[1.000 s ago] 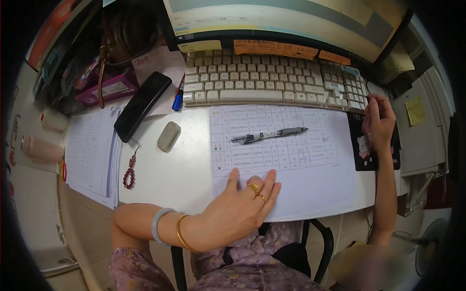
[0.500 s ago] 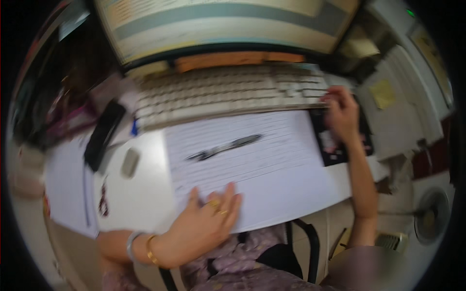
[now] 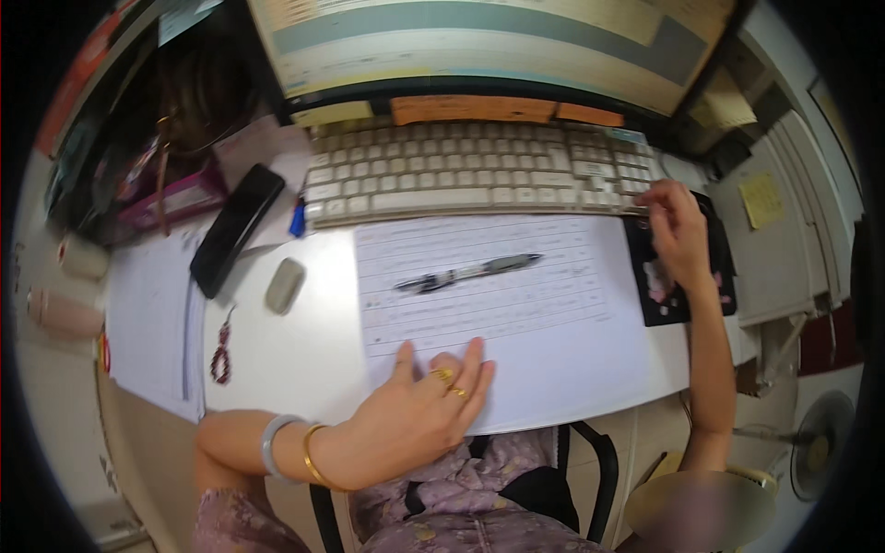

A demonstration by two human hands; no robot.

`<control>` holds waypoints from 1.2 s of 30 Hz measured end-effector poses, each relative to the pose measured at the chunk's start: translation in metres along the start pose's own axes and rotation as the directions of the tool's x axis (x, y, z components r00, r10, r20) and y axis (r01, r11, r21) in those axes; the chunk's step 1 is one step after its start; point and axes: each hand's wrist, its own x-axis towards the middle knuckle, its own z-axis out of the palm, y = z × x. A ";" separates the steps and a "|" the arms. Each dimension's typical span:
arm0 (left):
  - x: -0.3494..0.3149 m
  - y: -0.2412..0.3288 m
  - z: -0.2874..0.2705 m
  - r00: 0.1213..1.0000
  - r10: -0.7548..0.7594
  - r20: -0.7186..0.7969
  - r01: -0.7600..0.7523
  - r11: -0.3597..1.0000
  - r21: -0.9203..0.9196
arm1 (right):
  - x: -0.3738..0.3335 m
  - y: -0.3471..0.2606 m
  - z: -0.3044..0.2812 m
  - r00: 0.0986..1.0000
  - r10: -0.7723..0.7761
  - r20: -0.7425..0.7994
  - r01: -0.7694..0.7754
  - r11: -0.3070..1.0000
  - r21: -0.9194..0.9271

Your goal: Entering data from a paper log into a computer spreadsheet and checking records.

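My left hand (image 3: pixel 419 415) rests on the lower left part of a lined sheet of paper (image 3: pixel 572 359), its fingers spread and holding nothing. Two gold-coloured rings and two bangles are on that hand and wrist. A grey-and-black pen (image 3: pixel 470 273) lies across the written lines, apart from both hands. At the right end of a white keyboard (image 3: pixel 452 175), my right hand (image 3: pixel 680 230) reaches the lower number-pad keys with bent, parted fingers. Nothing is held in it. Beneath that hand lies a dark mouse pad (image 3: pixel 662 300) with pink marks.
A monitor (image 3: pixel 498 55) stands behind the keyboard. To the left are a black phone (image 3: pixel 238 230), a grey oval object (image 3: pixel 286 286), a dark red beaded string (image 3: pixel 220 355), stacked papers (image 3: pixel 152 323) and a purple box (image 3: pixel 175 198). A fan (image 3: pixel 820 447) stands at the lower right.
The whole view has shifted, so the desk things appear farther right, and the picture is sharper. Both hands keep nearly the same places on the paper and at the keyboard; the pen has not moved.
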 end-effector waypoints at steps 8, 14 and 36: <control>-0.002 0.001 0.005 0.998 0.015 -0.065 -0.013 1.000 0.027 | 0.011 0.000 0.004 0.993 0.121 0.003 -0.121 0.989 0.085; 0.000 0.000 0.003 0.996 0.033 -0.086 -0.033 0.999 0.007 | 0.009 0.003 0.002 0.988 0.116 -0.106 -0.110 0.992 0.054; 0.000 -0.001 0.002 0.994 0.045 -0.100 -0.048 0.999 -0.020 | 0.011 -0.006 0.011 0.996 -0.075 -0.037 0.071 0.992 -0.103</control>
